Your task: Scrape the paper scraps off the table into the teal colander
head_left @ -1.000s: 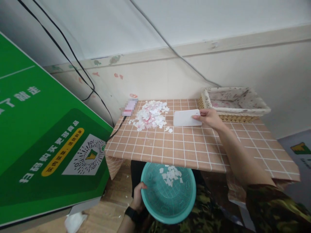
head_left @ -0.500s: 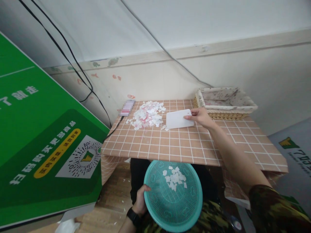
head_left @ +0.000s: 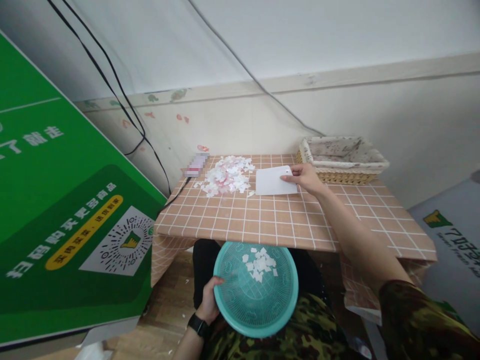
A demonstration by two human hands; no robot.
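Observation:
My right hand (head_left: 305, 178) pinches the right end of a flat white rectangular board (head_left: 270, 181) with a small hole near its corner. The board is over the table, just right of a heap of torn white and pinkish paper scraps (head_left: 227, 176). One small scrap lies by the board's lower left corner. My left hand (head_left: 210, 299) grips the left rim of a round teal plastic basket (head_left: 255, 320), held below the table's front edge. Several white paper pieces (head_left: 261, 264) sit inside it, toward its far side.
The table has a brown checked cloth (head_left: 240, 220). A lined wicker basket (head_left: 343, 175) stands at the back right. A blurred phone-like object (head_left: 196, 165) with a black cable lies at the back left. A green sign panel (head_left: 56, 210) is on the left; a grey panel (head_left: 450, 250) stands right.
The teal basket and my left hand appear slightly further left and up, partly from a shifted camera view. My right hand still holds the white board, which now looks tilted a little differently.

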